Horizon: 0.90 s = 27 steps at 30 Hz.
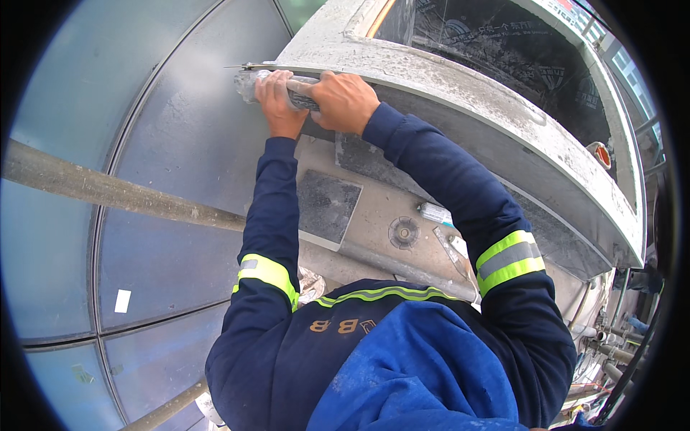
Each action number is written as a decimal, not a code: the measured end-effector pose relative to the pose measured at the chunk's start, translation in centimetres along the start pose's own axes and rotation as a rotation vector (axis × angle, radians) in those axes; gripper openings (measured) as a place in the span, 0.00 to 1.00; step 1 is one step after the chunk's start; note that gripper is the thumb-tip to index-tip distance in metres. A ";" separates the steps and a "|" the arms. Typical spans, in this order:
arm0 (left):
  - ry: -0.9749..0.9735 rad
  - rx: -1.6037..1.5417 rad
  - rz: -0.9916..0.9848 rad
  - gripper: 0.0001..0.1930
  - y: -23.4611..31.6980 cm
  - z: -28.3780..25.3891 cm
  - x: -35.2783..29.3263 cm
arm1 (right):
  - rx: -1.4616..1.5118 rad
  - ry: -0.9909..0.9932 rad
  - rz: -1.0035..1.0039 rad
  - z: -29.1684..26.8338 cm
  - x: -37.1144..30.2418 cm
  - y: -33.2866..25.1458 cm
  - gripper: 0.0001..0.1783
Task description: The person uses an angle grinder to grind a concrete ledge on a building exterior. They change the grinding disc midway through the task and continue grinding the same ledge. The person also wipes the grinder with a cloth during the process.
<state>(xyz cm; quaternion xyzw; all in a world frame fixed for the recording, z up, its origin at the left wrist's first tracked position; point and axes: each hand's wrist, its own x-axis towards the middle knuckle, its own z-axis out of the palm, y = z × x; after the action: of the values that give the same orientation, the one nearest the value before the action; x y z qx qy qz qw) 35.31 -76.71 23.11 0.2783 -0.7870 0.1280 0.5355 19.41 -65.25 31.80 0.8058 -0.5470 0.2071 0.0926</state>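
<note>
A dusty grey angle grinder point(246, 86) is in both my hands at the far left end of a pale, dusty ledge point(460, 77). My left hand point(275, 97) wraps round it near its head. Behind that, my right hand point(343, 102) grips the body, its thumb and fingers closed. The thin disc shows edge-on as a line, close to the ledge's corner beside the glass wall. Whether the disc touches the ledge cannot be made out. Most of the grinder's body is hidden under my fingers.
Glass panels point(180, 144) rise at left, crossed by a metal pole point(122, 188). Below my arms lie a dark square slab point(327, 207), a round drain cover point(404, 233), a white tube point(436, 213) and a flat metal strip point(450, 251). Scaffold pipes point(618, 352) stand at lower right.
</note>
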 end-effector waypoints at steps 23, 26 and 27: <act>-0.007 0.002 -0.023 0.33 -2.7 0.2 0.0 | 0.022 0.017 -0.009 0.9 2.4 -0.5 0.16; -0.007 0.002 -0.028 0.33 -3.2 0.1 0.0 | 0.018 -0.026 0.008 0.4 2.8 -0.7 0.14; -0.006 0.001 -0.029 0.33 -3.3 0.1 -0.1 | 0.016 -0.042 0.010 0.3 2.9 -0.8 0.14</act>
<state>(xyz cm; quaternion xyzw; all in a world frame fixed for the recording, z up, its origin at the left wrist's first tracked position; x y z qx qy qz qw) 37.15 -79.45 22.68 0.2903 -0.7845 0.1199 0.5346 21.14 -67.52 32.86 0.8081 -0.5509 0.1952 0.0736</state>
